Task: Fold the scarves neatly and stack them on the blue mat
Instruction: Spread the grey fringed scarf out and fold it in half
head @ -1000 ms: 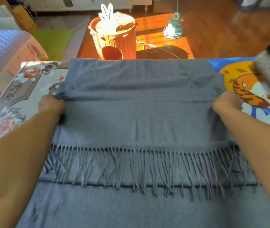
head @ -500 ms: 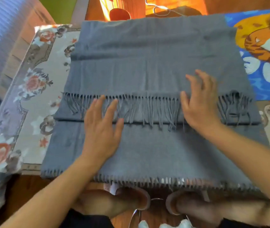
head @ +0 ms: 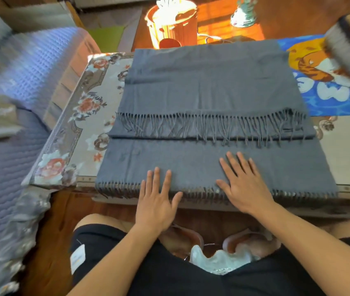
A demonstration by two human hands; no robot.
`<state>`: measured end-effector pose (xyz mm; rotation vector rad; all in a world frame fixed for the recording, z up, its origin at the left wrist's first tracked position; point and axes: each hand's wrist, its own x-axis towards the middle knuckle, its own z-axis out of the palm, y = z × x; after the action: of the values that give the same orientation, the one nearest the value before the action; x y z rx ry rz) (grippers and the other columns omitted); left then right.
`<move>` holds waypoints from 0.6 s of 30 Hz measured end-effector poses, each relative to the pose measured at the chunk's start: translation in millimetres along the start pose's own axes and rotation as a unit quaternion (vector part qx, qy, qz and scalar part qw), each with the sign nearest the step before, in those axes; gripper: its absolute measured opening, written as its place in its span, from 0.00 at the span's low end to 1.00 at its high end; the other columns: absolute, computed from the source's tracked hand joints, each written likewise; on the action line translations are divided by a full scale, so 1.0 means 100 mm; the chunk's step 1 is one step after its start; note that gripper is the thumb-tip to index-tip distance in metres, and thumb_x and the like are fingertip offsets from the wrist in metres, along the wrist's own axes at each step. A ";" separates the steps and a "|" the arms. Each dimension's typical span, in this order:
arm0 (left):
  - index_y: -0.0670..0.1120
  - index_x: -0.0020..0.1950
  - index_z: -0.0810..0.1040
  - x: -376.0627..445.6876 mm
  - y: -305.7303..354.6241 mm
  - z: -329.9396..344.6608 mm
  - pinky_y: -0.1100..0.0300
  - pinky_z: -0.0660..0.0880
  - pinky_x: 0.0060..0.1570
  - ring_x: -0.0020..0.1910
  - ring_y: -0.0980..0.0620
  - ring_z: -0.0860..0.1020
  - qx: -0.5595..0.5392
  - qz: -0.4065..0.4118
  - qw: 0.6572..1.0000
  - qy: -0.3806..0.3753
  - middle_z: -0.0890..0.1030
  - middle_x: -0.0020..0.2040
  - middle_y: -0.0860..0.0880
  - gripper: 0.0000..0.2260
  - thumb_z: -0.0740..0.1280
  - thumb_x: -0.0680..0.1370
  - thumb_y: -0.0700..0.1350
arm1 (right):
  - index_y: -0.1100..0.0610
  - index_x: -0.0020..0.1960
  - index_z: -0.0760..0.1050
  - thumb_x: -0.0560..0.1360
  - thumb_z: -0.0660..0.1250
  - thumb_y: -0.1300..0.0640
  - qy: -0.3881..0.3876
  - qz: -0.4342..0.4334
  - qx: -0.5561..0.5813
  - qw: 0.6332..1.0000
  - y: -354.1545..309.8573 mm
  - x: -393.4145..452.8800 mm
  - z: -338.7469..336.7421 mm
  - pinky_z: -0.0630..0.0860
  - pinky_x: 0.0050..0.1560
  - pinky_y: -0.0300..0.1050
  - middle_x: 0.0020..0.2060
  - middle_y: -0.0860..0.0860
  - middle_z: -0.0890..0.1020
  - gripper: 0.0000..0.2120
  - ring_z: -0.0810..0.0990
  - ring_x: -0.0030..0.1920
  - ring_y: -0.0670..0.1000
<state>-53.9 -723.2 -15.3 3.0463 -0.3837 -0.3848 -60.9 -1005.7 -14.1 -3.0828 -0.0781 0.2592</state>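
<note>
Both hands have slid back from the fringe toward the near edge since half a second ago. Fingers are straight and spread: the left hand (head: 156, 201) lies flat across the near hem with only its fingertips on the cloth, the right hand (head: 242, 184) flat on the grey scarf (head: 208, 86). The scarf lies folded on a table with a flowered cloth (head: 84, 133), one fringe (head: 212, 127) lying across its middle. A blue mat (head: 323, 97) with a cartoon print lies just right, under the scarf's far corner, bearing a blurred scarf stack (head: 349, 48). Beyond stands an orange bucket (head: 172, 24) on a sunlit wooden floor; a blue-covered couch (head: 20, 82) sits left.
</note>
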 end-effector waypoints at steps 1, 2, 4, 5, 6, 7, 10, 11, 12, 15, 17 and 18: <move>0.55 0.82 0.35 -0.04 -0.01 -0.01 0.47 0.38 0.80 0.80 0.45 0.32 0.002 0.000 1.000 -0.002 0.35 0.82 0.46 0.34 0.40 0.81 0.69 | 0.50 0.82 0.47 0.77 0.29 0.31 -0.005 0.001 0.000 1.000 0.00 -0.04 -0.01 0.44 0.79 0.58 0.82 0.50 0.49 0.40 0.43 0.81 0.56; 0.55 0.82 0.34 -0.08 -0.02 -0.02 0.48 0.38 0.79 0.80 0.45 0.32 0.010 0.001 1.000 -0.002 0.35 0.82 0.46 0.34 0.39 0.81 0.70 | 0.49 0.82 0.46 0.77 0.28 0.31 -0.009 0.001 -0.001 1.000 0.00 -0.07 -0.01 0.44 0.79 0.58 0.82 0.50 0.48 0.40 0.42 0.81 0.55; 0.55 0.82 0.34 -0.11 -0.02 -0.05 0.48 0.37 0.79 0.80 0.45 0.33 0.021 0.004 1.000 -0.004 0.35 0.82 0.46 0.35 0.38 0.80 0.70 | 0.48 0.82 0.44 0.76 0.28 0.30 -0.015 -0.001 -0.002 1.000 0.01 -0.12 -0.03 0.42 0.79 0.58 0.82 0.49 0.46 0.40 0.41 0.81 0.55; 0.55 0.82 0.34 -0.11 -0.02 -0.08 0.48 0.38 0.79 0.80 0.45 0.33 0.022 0.006 1.000 -0.004 0.36 0.82 0.46 0.35 0.38 0.80 0.71 | 0.48 0.82 0.44 0.76 0.28 0.30 -0.018 -0.003 0.002 1.000 0.02 -0.14 -0.04 0.41 0.78 0.57 0.81 0.48 0.46 0.40 0.41 0.81 0.55; 0.55 0.82 0.35 -0.11 -0.02 -0.11 0.48 0.38 0.79 0.81 0.45 0.34 0.022 0.008 1.000 -0.005 0.36 0.82 0.46 0.35 0.39 0.80 0.71 | 0.48 0.82 0.44 0.76 0.29 0.30 -0.019 -0.004 0.007 1.000 0.03 -0.15 -0.05 0.41 0.78 0.57 0.81 0.48 0.46 0.40 0.40 0.81 0.55; 0.56 0.82 0.35 -0.12 -0.03 -0.13 0.47 0.38 0.79 0.81 0.45 0.35 0.024 0.009 1.000 -0.008 0.37 0.83 0.46 0.35 0.40 0.80 0.71 | 0.48 0.82 0.44 0.76 0.29 0.30 -0.019 -0.005 0.009 1.000 0.04 -0.17 -0.06 0.41 0.78 0.57 0.81 0.48 0.45 0.40 0.40 0.81 0.54; 0.57 0.82 0.36 -0.18 -0.07 -0.16 0.45 0.38 0.78 0.82 0.43 0.39 0.051 0.024 0.998 -0.022 0.40 0.83 0.45 0.36 0.42 0.80 0.71 | 0.47 0.82 0.44 0.76 0.30 0.30 -0.028 -0.008 0.013 0.999 0.08 -0.21 -0.09 0.43 0.79 0.57 0.81 0.47 0.45 0.39 0.41 0.81 0.54; 0.57 0.83 0.38 -0.18 -0.10 -0.17 0.44 0.41 0.78 0.82 0.42 0.43 0.060 0.030 0.998 -0.023 0.43 0.84 0.44 0.35 0.43 0.80 0.71 | 0.47 0.82 0.48 0.77 0.33 0.31 -0.024 -0.004 0.019 1.000 0.10 -0.20 -0.12 0.47 0.79 0.56 0.81 0.47 0.49 0.38 0.46 0.81 0.55; 0.57 0.83 0.45 -0.17 -0.11 -0.19 0.42 0.46 0.78 0.81 0.40 0.49 0.065 0.037 0.997 -0.015 0.50 0.83 0.43 0.35 0.44 0.80 0.71 | 0.48 0.81 0.56 0.78 0.36 0.32 -0.013 0.002 0.031 0.999 0.12 -0.16 -0.15 0.54 0.78 0.55 0.80 0.48 0.57 0.37 0.53 0.79 0.56; 0.53 0.70 0.74 0.05 -0.19 -0.36 0.44 0.70 0.62 0.62 0.40 0.74 0.040 0.063 0.996 0.058 0.76 0.64 0.44 0.30 0.50 0.79 0.69 | 0.56 0.65 0.76 0.82 0.52 0.42 0.061 0.033 0.112 0.991 0.27 0.09 -0.33 0.72 0.60 0.51 0.61 0.52 0.76 0.24 0.74 0.61 0.56; 0.49 0.62 0.78 0.33 -0.26 -0.54 0.48 0.74 0.53 0.55 0.42 0.77 -0.018 0.062 0.996 0.069 0.79 0.54 0.46 0.22 0.56 0.81 0.63 | 0.59 0.57 0.78 0.81 0.61 0.54 0.118 0.072 0.152 0.979 0.42 0.28 -0.47 0.74 0.49 0.50 0.53 0.54 0.77 0.12 0.76 0.52 0.56; 0.47 0.61 0.78 0.49 -0.27 -0.64 0.49 0.75 0.51 0.54 0.43 0.78 -0.056 0.051 0.995 0.063 0.81 0.54 0.47 0.18 0.59 0.82 0.58 | 0.60 0.54 0.78 0.80 0.62 0.57 0.148 0.091 0.148 0.974 0.50 0.38 -0.56 0.72 0.46 0.49 0.51 0.54 0.77 0.08 0.77 0.50 0.57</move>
<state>14.6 -708.7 33.0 2.9087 -0.4909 -0.2003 -12.3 -1055.6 31.8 -2.7927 0.2327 -0.1712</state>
